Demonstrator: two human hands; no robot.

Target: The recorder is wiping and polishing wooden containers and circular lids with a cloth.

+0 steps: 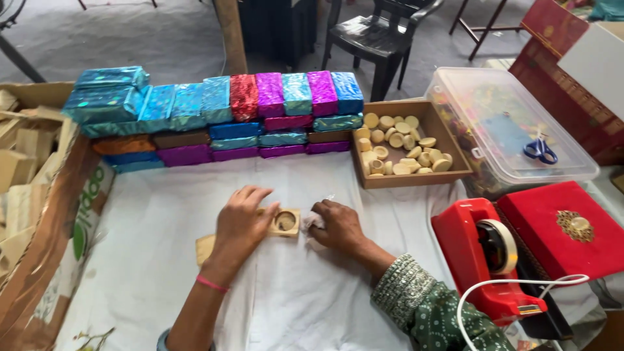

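Left hand point(240, 218): bare, no rings seen. Thin pink band point(212, 283) around the wrist, a plain cord or bangle, no clasp visible. Forearm uncovered; a bit of blue-grey cloth point(164, 338) shows at the near edge by the elbow.

Right hand point(337, 226): bare. Dark green sleeve point(442, 315) covers the forearm, printed all over with small white dots in ring and diamond patterns. Cuff point(400, 279) is a wide pale grey-green band of dense, fine patterning, like embroidery or lace.

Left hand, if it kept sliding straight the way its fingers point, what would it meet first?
Probably the small wooden block with a round hollow, which the left hand already touches. Past that, the right hand with its white scrap.
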